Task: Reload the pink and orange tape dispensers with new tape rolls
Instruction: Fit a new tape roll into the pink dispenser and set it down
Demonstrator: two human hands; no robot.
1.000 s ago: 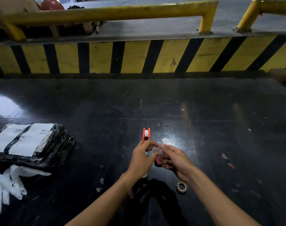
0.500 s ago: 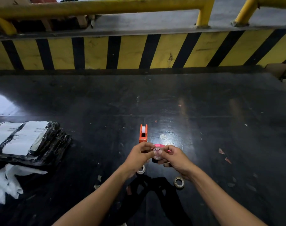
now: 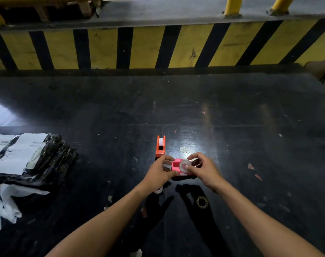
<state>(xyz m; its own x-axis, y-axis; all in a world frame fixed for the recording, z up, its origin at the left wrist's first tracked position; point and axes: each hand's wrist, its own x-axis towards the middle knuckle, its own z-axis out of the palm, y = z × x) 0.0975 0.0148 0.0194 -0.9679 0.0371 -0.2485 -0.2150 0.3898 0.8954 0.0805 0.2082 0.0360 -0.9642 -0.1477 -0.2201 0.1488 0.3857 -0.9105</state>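
Note:
The pink tape dispenser (image 3: 176, 165) is held just above the black floor between both hands. My left hand (image 3: 159, 170) grips its left end. My right hand (image 3: 202, 167) pinches a clear tape roll (image 3: 184, 166) that sits at the dispenser's open top. The orange tape dispenser (image 3: 160, 146) stands upright on the floor just beyond my left hand, with a white roll showing in it. Under my left wrist a white roll (image 3: 158, 190) lies partly hidden. An empty tape core (image 3: 202, 201) lies on the floor below my right wrist.
A stack of black-wrapped parcels with white labels (image 3: 28, 156) lies at the left, with white plastic (image 3: 4, 203) in front of it. A yellow-and-black striped barrier (image 3: 158, 47) runs across the back. Small scraps (image 3: 250, 166) dot the floor at the right.
The pink dispenser has come into clear view between my hands, which moved slightly apart. The clear roll now sits at its open top. The camera tilted down.

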